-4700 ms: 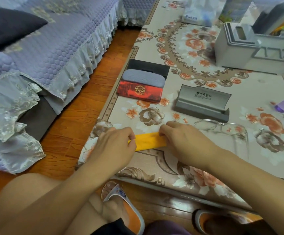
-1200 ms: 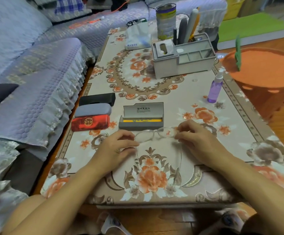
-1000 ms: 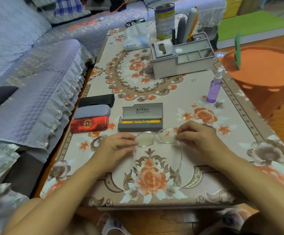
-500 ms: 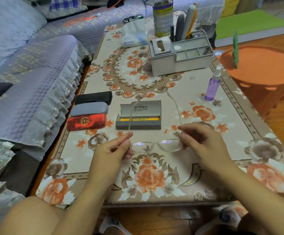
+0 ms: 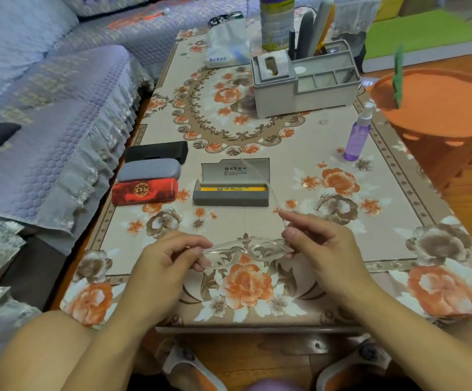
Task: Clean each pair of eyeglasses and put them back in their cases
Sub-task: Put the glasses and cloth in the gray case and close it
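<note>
Since half a second ago the clear-framed glasses have come nearer the person, lenses lying flatter, one temple still pointing away toward 12 o'clock. The left hand pinches the left lens end; the right hand pinches the right hinge — both hold the pair above the floral table. At 10 o'clock lie three closed cases, the red case bearing a gold round emblem. At 12 o'clock the grey case stands open, its lid print too small to read, a yellow cloth inside.
</note>
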The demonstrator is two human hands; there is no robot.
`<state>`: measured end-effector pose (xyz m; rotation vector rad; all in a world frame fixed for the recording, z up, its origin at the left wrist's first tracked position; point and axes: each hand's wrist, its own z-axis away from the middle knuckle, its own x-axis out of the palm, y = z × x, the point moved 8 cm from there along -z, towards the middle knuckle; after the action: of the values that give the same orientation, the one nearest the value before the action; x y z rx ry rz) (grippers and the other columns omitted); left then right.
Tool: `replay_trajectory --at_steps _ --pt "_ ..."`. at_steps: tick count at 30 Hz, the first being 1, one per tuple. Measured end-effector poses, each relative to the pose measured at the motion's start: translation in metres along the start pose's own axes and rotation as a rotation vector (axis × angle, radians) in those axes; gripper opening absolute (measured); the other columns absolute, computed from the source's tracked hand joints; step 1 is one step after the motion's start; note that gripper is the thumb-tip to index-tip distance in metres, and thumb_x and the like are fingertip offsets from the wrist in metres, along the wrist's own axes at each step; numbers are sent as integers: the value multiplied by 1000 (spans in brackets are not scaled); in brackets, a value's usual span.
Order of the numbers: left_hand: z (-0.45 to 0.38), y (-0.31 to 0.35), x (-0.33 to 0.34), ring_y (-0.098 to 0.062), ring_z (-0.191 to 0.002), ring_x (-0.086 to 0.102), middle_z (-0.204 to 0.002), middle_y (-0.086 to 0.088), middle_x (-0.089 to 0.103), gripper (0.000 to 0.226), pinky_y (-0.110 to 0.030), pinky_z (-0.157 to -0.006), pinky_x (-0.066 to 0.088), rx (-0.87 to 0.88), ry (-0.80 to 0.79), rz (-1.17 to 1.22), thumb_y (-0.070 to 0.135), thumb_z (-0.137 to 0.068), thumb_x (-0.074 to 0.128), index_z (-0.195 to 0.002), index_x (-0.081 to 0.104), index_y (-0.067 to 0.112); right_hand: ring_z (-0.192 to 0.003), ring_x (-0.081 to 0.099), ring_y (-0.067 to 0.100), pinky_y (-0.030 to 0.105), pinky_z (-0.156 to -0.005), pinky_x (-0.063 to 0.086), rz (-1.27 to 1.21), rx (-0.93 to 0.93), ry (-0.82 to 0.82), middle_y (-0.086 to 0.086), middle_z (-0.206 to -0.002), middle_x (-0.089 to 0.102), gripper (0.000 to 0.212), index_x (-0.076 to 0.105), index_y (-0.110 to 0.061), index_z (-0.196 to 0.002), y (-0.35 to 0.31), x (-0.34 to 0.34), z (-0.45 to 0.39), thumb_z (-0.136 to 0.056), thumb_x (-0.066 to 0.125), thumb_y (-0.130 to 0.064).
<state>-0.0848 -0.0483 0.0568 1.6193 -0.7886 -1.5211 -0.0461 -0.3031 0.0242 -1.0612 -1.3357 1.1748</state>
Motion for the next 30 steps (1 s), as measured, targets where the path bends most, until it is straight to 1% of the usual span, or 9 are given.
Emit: replay_trajectory --at_steps 4,9,12,14,18,20,24,26,30 --pt "-2 3 -3 -14 -71 69 -92 10 67 44 -21 -77 55 12 26 -19 -12 -96 54 -85 79 24 -69 68 13 16 -68 53 66 -27 -15 14 -90 72 32 76 -20 -108 -3 -1 2 -90 67 5" --pt "1 -2 0 -22 -84 75 -95 -3 75 36 -32 -87 57 -100 11 209 -5 -96 59 -98 81 24 -71 69 14 19 -72 56 70 -44 42 7 -92 74 35 76 -30 -110 -4 -10 -2 -92 68 -1" --pt "3 -4 2 -23 -81 74 -89 -12 77 28 -29 -82 60 -152 6 343 -3 -91 67 -103 78 19 -75 65 12 19 -75 54 174 -121 25 3 -86 71 43 68 -31 -128 -7 -12 -1 -94 67 -4" --pt "3 -8 2 -24 -77 71 -87 -14 76 23 -26 -76 60 -199 34 481 -2 -83 70 -98 77 15 -79 64 16 21 -76 54 214 -171 12 0 -87 71 45 67 -34 -127 -11 -12 -1 -94 67 -4" --pt "4 -11 1 -23 -78 69 -82 -13 74 31 -28 -78 58 -230 68 565 10 -70 74 -100 73 11 -80 59 10 14 -76 43 391 -350 -146 -9 -83 63 45 69 -26 -126 -26 -4 -1 -92 66 4" --pt "3 -8 -2 -22 -76 70 -80 -13 73 33 -28 -80 59 -221 83 596 8 -70 74 -103 71 11 -86 63 13 15 -80 45 427 -355 -238 -10 -87 65 41 67 -22 -130 -26 -2 -1 -95 65 -3" --pt "0 4 -5 -20 -80 72 -83 -10 76 25 -23 -78 58 -147 72 460 -1 -79 74 -97 74 15 -85 65 11 15 -78 45 563 -382 -414 -10 -88 65 34 75 -24 -120 -20 9 6 -93 63 -10" --pt "1 11 -8 -17 -81 72 -85 -8 76 30 -22 -78 58 -97 67 376 -6 -81 73 -89 77 22 -86 66 10 16 -77 47 576 -346 -480 -9 -89 65 34 75 -25 -120 -14 13 7 -91 63 -11" --pt "4 26 -8 -12 -84 70 -87 0 75 35 -19 -79 55 9 34 184 -4 -83 76 -81 77 31 -91 68 10 23 -80 52 597 -308 -480 -13 -94 68 26 79 -26 -111 -12 11 5 -91 64 -17"
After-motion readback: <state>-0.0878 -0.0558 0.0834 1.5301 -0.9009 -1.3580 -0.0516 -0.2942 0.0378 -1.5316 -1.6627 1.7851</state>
